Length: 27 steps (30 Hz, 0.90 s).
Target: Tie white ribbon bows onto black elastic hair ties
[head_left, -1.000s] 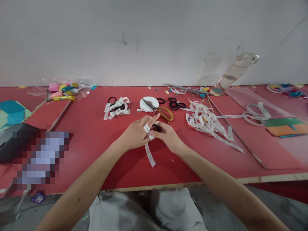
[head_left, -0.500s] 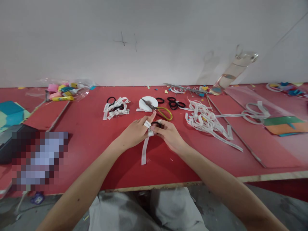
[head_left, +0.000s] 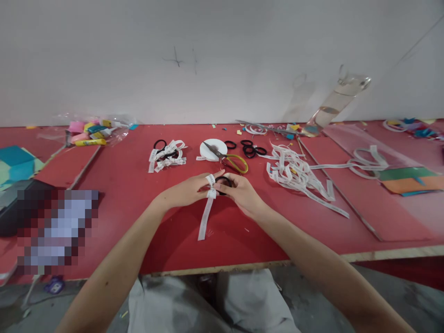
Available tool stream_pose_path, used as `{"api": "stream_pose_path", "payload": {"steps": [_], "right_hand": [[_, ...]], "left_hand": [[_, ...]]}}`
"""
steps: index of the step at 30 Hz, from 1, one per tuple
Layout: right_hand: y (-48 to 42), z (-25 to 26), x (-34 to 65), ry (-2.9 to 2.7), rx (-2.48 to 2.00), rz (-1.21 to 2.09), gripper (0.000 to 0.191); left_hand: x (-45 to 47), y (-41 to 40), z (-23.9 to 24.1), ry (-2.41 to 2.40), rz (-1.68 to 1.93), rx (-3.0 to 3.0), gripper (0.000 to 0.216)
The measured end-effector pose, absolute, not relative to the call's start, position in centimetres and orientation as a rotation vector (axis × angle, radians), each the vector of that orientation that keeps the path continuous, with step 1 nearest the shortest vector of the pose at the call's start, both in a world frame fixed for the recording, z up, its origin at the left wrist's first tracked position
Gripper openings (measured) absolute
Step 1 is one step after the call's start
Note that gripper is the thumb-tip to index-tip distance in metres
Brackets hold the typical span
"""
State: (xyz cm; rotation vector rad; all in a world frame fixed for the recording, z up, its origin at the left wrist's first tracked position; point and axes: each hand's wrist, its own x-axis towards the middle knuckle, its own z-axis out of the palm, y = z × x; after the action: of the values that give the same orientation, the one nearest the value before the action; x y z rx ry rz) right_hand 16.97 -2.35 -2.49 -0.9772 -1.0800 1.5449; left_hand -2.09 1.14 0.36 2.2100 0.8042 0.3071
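Between my hands is a black hair tie (head_left: 225, 185), with a white printed ribbon (head_left: 206, 217) looped at its left side and one tail hanging toward me. My right hand (head_left: 244, 194) pinches the hair tie, its thumb pressing where the ribbon meets the ring. My left hand (head_left: 189, 189) is closed on the ribbon, which passes around its fingers. Just beyond my hands, yellow-handled scissors (head_left: 236, 163) lie with their blades over a white ribbon roll (head_left: 211, 144).
Hair ties with ribbon bows (head_left: 168, 155) lie left of the roll, plain black hair ties (head_left: 253, 149) right of it. A heap of cut ribbon (head_left: 294, 171) spreads at right. A tilted clear bottle (head_left: 333, 108) leans on the wall. A blurred phone (head_left: 62, 231) lies at left.
My left hand has drawn slightly left and its raised forefinger has come down. The ribbon's tail has swung left, and more of the black hair tie shows.
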Motion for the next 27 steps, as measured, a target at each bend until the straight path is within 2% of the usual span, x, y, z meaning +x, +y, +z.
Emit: {"api": "stream_pose_path", "payload": {"steps": [9, 19, 23, 27], "right_hand": [[-1.9, -2.2, 17.5, -1.068, -0.996, 1.455, 0.028], [-1.8, -2.9, 17.3, -1.100, -1.037, 1.448, 0.030], [-1.9, -2.6, 17.2, -1.045, -0.995, 1.505, 0.031], [-1.8, -2.5, 17.3, -1.012, -0.983, 1.517, 0.030]], "left_hand": [[-1.2, 0.6, -0.6, 1.181, 0.483, 2.975, 0.050], [-1.8, 0.8, -0.4, 0.977, 0.284, 2.761, 0.050], [-2.3, 1.5, -0.2, 0.924, 0.429, 2.864, 0.034], [-2.5, 1.6, -0.2, 0.926, 0.675, 2.964, 0.030]]}}
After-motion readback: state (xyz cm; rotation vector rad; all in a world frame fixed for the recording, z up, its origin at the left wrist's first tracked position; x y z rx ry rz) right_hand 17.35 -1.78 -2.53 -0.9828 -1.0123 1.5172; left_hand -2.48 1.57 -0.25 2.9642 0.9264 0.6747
